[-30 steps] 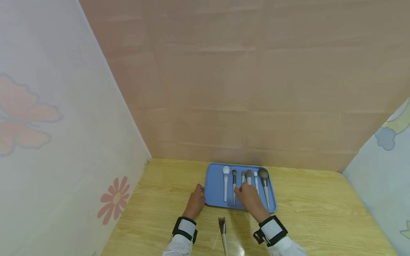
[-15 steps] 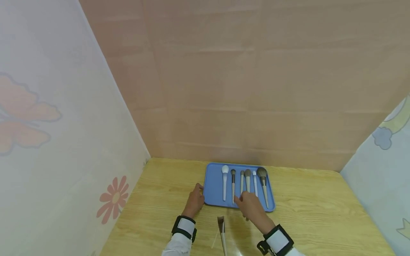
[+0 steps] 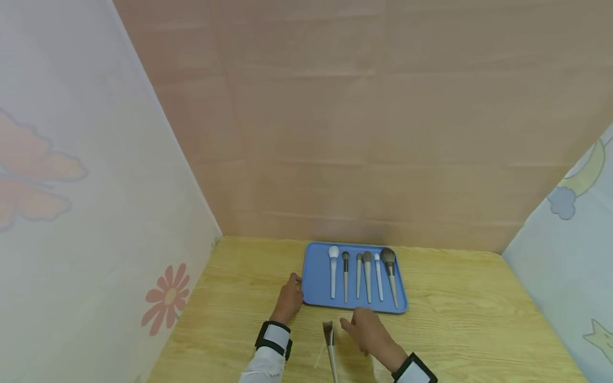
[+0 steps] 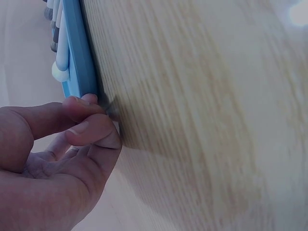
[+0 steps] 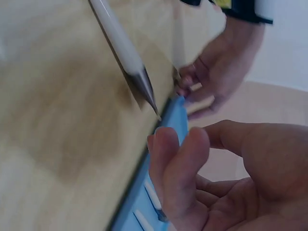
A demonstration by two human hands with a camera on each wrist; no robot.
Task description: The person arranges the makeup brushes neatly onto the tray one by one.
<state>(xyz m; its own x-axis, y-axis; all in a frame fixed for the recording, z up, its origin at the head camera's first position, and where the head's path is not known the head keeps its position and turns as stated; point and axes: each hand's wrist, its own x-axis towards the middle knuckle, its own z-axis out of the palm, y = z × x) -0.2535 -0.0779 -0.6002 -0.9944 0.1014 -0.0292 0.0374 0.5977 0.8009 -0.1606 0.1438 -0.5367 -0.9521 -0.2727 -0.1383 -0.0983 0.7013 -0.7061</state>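
Observation:
A blue tray [image 3: 313, 290] lies on the table with several makeup brushes in a row, among them a white-headed brush [image 3: 333, 268] at the left and a large dark brush [image 3: 390, 271] at the right. My left hand [image 3: 289, 299] holds the tray's near left edge, fingers curled at its corner in the left wrist view. A loose makeup brush [image 3: 330, 346] with a flat, slanted dark head lies on the table in front of the tray. My right hand [image 3: 370, 332] hovers between tray and loose brush, fingers loosely bent, nothing between them in the right wrist view.
The wooden table [image 3: 460, 319] extends to both sides of the tray. A brown paper-like backdrop [image 3: 359, 133] stands behind it. Pale panels with printed flowers [image 3: 167, 298] and a star [image 3: 601, 340] close the sides.
My right hand has drawn back from over the brushes to just in front of the tray, uncovering their handles. The left hand stays at the tray's edge.

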